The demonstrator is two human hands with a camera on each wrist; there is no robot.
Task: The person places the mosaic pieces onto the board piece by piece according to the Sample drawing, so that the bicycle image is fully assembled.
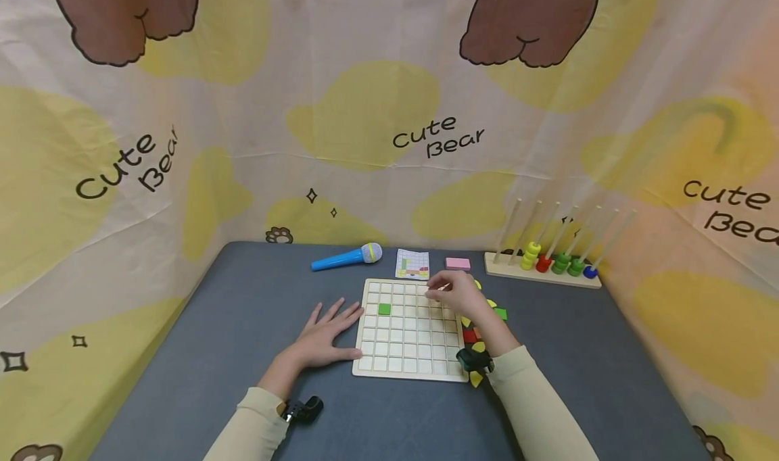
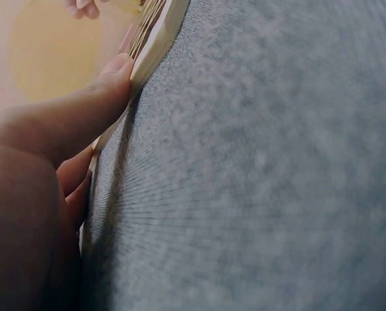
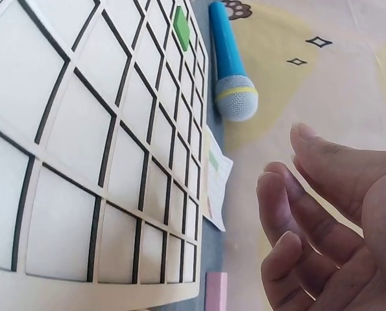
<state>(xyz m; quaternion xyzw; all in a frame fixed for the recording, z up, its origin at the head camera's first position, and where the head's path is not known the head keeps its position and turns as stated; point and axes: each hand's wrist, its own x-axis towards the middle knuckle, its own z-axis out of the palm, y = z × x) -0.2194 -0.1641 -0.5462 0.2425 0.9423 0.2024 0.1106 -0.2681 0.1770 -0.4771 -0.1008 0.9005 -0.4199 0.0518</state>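
A white wooden grid board [image 1: 409,337] with square cells lies on the table, one green square tile [image 1: 384,309] set in its upper left part. My left hand [image 1: 322,339] has its fingers spread, with thumb and fingertips at the board's left edge. In the left wrist view the thumb [image 2: 95,100] presses against that wooden rim. Over the board's upper right corner hovers my right hand [image 1: 458,292], its fingers loosely bent. The right wrist view shows a gap between thumb and forefinger [image 3: 277,197], with nothing held there.
Yellow, red and green pieces [image 1: 476,379] lie along the board's right side, partly behind my right arm. Behind the board are a blue toy microphone [image 1: 337,260], a printed pattern card [image 1: 412,263] and a pink block [image 1: 458,263]. A peg bead counter [image 1: 572,280] stands at the back right.
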